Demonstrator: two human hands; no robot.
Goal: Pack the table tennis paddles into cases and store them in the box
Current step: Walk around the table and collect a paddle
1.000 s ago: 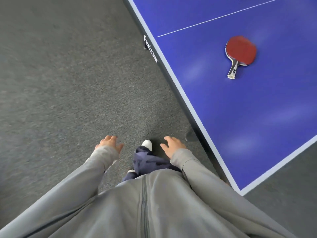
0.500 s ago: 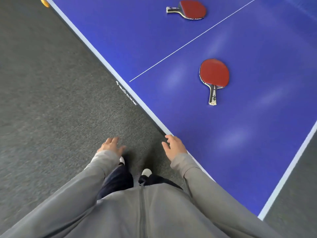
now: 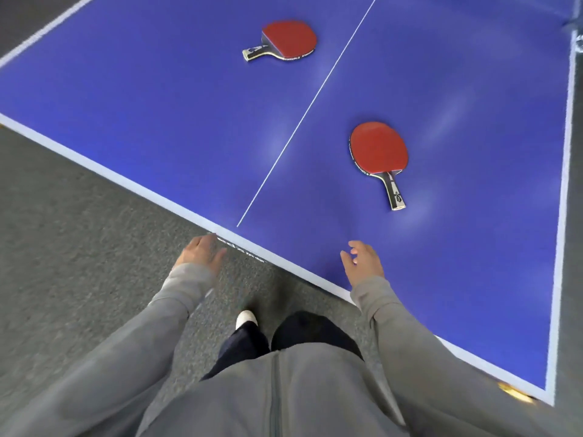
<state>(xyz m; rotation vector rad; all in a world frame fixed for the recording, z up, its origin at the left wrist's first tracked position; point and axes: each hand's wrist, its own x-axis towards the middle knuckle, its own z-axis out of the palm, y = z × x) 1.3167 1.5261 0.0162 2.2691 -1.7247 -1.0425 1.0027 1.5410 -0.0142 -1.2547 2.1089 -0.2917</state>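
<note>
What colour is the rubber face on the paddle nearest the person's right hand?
Red, with a thin black edge, on the near paddle; it shows best in the head view.

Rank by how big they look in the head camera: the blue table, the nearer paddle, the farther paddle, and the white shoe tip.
1. Blue table.
2. Nearer paddle and farther paddle: the nearer looks slightly bigger, probably from closeness, so unranked.
3. White shoe tip.

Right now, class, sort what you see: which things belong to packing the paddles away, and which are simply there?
Belong to the job:
near paddle
far paddle
left hand, empty
right hand, empty

Simply there:
blue table
grey carpet

No case or box shows.
</note>
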